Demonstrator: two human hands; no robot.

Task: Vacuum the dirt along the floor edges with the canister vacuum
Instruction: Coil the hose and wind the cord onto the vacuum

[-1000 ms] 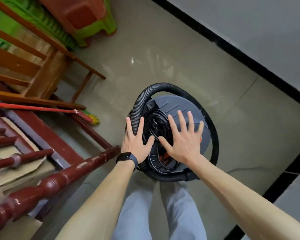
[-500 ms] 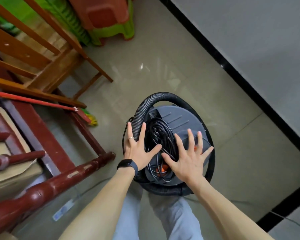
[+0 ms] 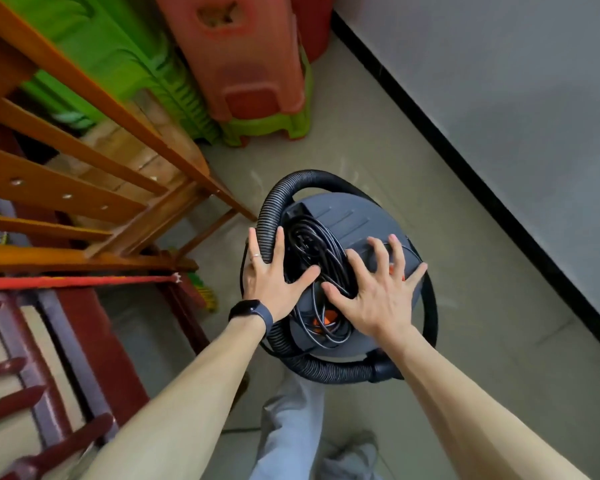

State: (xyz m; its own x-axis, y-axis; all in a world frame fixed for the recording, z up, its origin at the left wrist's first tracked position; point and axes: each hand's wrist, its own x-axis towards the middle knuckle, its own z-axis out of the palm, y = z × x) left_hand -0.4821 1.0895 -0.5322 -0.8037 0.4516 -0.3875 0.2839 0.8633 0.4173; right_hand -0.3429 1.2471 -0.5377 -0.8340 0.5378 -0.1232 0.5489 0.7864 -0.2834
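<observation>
Left hand (image 3: 272,277), right hand (image 3: 378,292) — flat atop vacuum (image 3: 354,230)

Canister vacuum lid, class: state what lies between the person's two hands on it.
In the head view, the coiled black power cord lies between the left hand and right hand.

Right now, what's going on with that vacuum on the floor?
A person stands over the canister vacuum with both hands spread flat on its top. The left hand rests across the hose, the right hand on the lid, thumb against the bundled power cord. The hose is looped around the canister and the cord is not unwound, so no vacuuming has started.
</observation>
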